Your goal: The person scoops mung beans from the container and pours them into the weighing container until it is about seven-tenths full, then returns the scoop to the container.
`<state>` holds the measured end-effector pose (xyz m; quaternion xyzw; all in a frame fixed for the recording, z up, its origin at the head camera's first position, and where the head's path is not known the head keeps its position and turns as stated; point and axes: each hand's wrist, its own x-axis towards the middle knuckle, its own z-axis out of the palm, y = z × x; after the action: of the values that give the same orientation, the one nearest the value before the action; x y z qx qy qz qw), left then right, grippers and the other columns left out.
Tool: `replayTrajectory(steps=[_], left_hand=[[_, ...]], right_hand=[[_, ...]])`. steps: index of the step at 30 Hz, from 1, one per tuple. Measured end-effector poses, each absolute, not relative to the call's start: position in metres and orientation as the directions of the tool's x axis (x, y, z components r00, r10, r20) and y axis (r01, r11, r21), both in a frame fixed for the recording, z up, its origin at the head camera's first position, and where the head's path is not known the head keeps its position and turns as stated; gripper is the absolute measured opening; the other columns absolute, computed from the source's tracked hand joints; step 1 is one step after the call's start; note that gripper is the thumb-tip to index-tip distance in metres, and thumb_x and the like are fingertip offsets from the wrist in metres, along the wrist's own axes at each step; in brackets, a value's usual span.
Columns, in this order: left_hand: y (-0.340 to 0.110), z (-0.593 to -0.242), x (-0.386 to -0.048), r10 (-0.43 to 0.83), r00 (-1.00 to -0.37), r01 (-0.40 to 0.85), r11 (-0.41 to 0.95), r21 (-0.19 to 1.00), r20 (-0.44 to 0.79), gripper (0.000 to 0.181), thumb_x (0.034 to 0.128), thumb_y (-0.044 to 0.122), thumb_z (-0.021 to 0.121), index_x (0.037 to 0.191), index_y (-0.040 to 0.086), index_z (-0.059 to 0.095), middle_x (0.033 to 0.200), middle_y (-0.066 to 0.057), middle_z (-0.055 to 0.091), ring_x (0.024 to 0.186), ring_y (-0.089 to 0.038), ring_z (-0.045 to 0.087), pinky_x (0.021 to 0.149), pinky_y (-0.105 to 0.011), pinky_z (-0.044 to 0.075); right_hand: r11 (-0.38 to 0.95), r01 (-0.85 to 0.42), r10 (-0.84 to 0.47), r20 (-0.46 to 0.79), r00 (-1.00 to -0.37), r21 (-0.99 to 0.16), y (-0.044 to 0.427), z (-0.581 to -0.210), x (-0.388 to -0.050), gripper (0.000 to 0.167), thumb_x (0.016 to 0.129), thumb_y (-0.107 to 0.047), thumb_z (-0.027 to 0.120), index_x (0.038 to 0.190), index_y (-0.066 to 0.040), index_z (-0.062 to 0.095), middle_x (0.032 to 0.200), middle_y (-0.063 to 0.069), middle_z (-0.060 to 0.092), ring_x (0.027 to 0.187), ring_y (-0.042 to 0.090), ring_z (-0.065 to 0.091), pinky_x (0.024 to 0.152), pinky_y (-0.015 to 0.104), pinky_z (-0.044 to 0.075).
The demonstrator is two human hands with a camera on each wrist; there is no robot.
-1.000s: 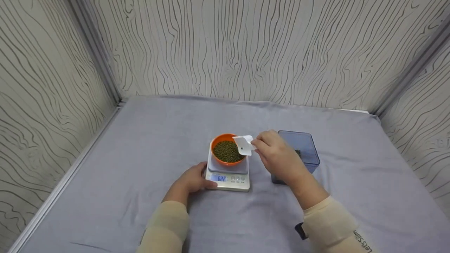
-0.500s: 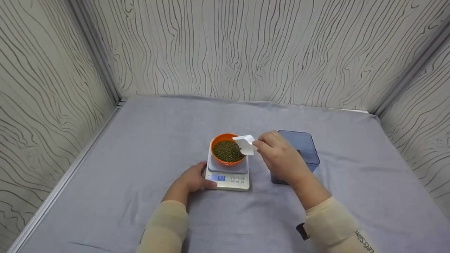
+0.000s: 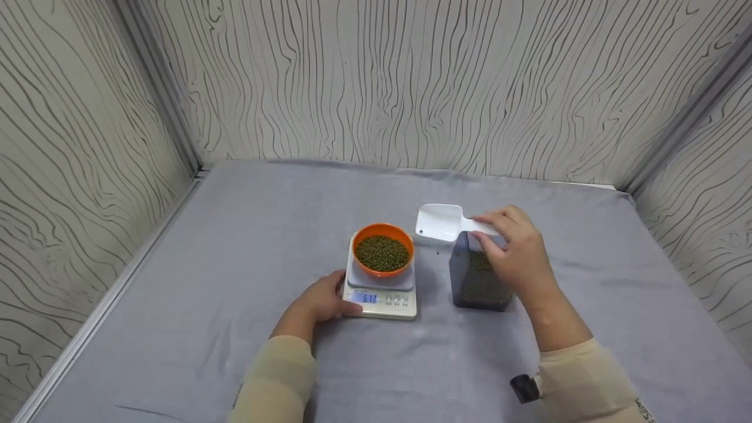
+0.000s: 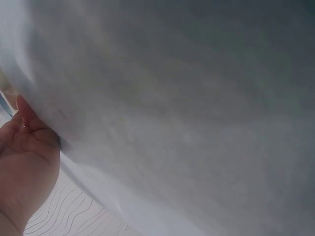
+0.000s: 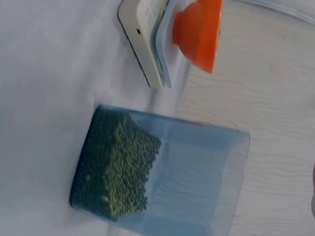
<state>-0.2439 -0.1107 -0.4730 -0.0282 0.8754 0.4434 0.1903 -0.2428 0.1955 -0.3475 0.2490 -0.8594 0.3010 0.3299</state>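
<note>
In the head view my left hand (image 3: 325, 298) grips the left front corner of a white kitchen scale (image 3: 395, 308), thumb on its front. On the scale sits an orange bowl (image 3: 383, 274) of mung beans (image 3: 382, 252). My right hand (image 3: 520, 249) pinches the handle of a white scoop (image 3: 440, 222), held level to the right of the bowl; only a small dark dot shows in its pan. Below that hand stands a clear bluish container (image 3: 464, 282), partly hidden. The right wrist view shows mung beans (image 5: 128, 172) in its lower part. A blurred grey surface fills most of the left wrist view.
A grey cloth (image 3: 235, 247) covers the table. Patterned panels (image 3: 376, 88) rise at the back and both sides. A tiny dark speck lies on the cloth between the scale and the container.
The scoop was tipped over the bowl's right rim; my right hand has drawn it right and levelled it above the container's near side. The scale's reading has changed. My left hand stayed put.
</note>
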Motion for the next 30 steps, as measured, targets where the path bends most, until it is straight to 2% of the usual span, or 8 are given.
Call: replayTrajectory(steps=[4,10,17,22,30], left_hand=[[-0.111,-0.473,-0.244,0.126,-0.925,-0.217,0.598,0.771,-0.357,0.093,0.0644,0.032,0.081,0.142,0.012,0.034,0.140,-0.012,0.039,0.128,-0.028,0.033,0.107,-0.047,0.021],[-0.111,-0.473,-0.244,0.138,-0.928,-0.206,0.585,0.785,-0.346,0.092,0.0641,0.030,0.082,0.141,0.013,0.035,0.138,-0.011,0.042,0.123,-0.026,0.037,0.107,-0.046,0.023],[-0.112,-0.474,-0.243,0.144,-0.931,-0.199,0.573,0.795,-0.336,0.092,0.0639,0.029,0.082,0.141,0.011,0.035,0.136,-0.010,0.044,0.117,-0.024,0.041,0.105,-0.044,0.026],[-0.111,-0.474,-0.243,0.143,-0.931,-0.201,0.571,0.796,-0.337,0.093,0.0640,0.029,0.082,0.141,0.011,0.034,0.136,-0.011,0.044,0.115,-0.025,0.042,0.104,-0.043,0.028],[-0.111,-0.474,-0.244,0.126,-0.929,-0.215,0.581,0.785,-0.348,0.094,0.0638,0.031,0.082,0.142,0.011,0.033,0.141,-0.012,0.039,0.126,-0.026,0.035,0.107,-0.045,0.022]], right_hand=[[0.737,-0.548,-0.165,0.681,-0.714,-0.395,0.211,-0.339,-0.241,0.021,0.074,-0.001,0.073,0.095,-0.002,0.069,0.091,0.009,0.061,0.089,0.018,0.052,0.074,0.022,0.039],[0.800,-0.463,-0.137,0.635,-0.761,-0.382,0.233,-0.326,-0.239,0.019,0.075,0.000,0.071,0.094,0.000,0.069,0.091,0.011,0.061,0.084,0.020,0.052,0.065,0.021,0.037],[0.854,-0.326,-0.101,0.485,-0.869,-0.406,0.253,-0.317,-0.238,0.017,0.078,0.000,0.066,0.095,0.004,0.067,0.094,0.018,0.059,0.090,0.035,0.053,0.073,0.045,0.040],[0.906,-0.301,-0.206,0.313,-0.927,-0.298,0.256,-0.320,-0.242,0.016,0.078,0.000,0.064,0.092,0.008,0.065,0.092,0.024,0.058,0.090,0.042,0.052,0.078,0.053,0.040],[0.941,-0.327,-0.309,0.172,-0.935,-0.086,0.241,-0.337,-0.246,0.011,0.074,0.003,0.065,0.084,0.007,0.064,0.079,0.018,0.054,0.078,0.039,0.052,0.072,0.050,0.043]])
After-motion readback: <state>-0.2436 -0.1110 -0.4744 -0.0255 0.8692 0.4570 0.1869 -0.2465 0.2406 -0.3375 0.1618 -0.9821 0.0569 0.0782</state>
